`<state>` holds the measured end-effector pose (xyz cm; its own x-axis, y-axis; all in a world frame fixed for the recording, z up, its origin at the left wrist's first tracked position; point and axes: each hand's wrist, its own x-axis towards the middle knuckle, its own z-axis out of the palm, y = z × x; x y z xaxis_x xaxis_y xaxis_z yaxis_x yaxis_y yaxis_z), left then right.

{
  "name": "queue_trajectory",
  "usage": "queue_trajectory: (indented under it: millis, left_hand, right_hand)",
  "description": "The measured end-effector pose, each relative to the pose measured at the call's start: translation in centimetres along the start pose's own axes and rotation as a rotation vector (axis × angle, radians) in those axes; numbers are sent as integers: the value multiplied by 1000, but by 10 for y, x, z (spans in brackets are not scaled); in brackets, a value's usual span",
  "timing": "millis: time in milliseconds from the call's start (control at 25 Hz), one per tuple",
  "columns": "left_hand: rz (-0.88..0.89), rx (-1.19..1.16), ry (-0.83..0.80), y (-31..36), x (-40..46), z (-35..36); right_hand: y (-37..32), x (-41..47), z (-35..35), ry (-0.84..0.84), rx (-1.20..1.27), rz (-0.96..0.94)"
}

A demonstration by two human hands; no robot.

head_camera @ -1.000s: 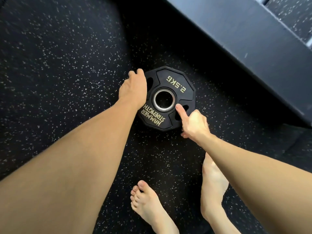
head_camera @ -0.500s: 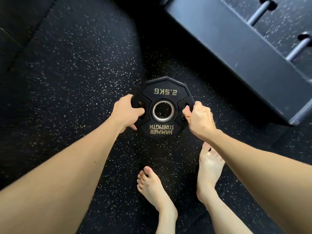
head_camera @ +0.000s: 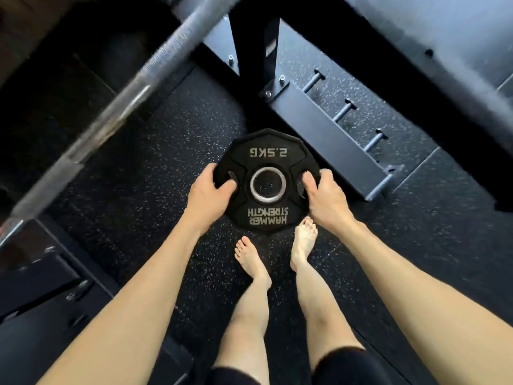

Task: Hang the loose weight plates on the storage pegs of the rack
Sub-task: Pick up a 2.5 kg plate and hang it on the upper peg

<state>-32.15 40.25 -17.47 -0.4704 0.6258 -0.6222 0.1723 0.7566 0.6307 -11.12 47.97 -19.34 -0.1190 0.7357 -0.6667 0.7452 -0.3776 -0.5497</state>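
Observation:
A black 2.5 kg weight plate (head_camera: 266,159) with a steel centre ring is held flat above the speckled floor, in the middle of the head view. My left hand (head_camera: 206,194) grips its left rim, thumb in the left handle slot. On the other side my right hand (head_camera: 326,197) grips the right rim, thumb in the right slot. The rack's base beam (head_camera: 322,129) runs diagonally just beyond the plate, with three short steel pegs (head_camera: 344,110) sticking out of its far side.
A steel barbell (head_camera: 116,109) crosses the upper left diagonally, blurred. The rack's black upright (head_camera: 251,37) rises at top centre. My bare feet (head_camera: 251,259) stand on the rubber floor under the plate. Dark equipment (head_camera: 41,287) lies at the lower left.
Both hands took hold of the plate and lifted it off the floor. The view rose, so the barbell, the upright and the pegs came into sight.

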Motion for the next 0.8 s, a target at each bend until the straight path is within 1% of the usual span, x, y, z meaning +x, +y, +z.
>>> queue_trajectory:
  millis: [80, 200, 320, 400, 480, 560, 680, 800]
  left_hand:
    - [39, -87, 33, 36, -54, -27]
    - [120, -344, 60, 92, -137, -71]
    - [223, -628, 35, 137, -208, -113]
    - [334, -771, 24, 154, -255, -139]
    - [426, -798, 69, 161, -300, -156]
    - [475, -761, 175, 163, -335, -165]
    - [487, -747, 338, 161, -370, -175]
    - [457, -809, 502, 155, -405, -177]
  right_hand:
    - [-33, -55, -41, 11, 22, -96]
    - [-87, -137, -93, 33, 48, -243]
    - [-129, -209, -128, 45, 106, -346]
    - [-153, -253, -144, 41, 184, -390]
    - [-173, -291, -155, 39, 240, -434]
    - [-188, -320, -161, 34, 274, -499]
    - [-205, -346, -161, 0, 257, -590]
    - [-219, -360, -157, -40, 253, -673]
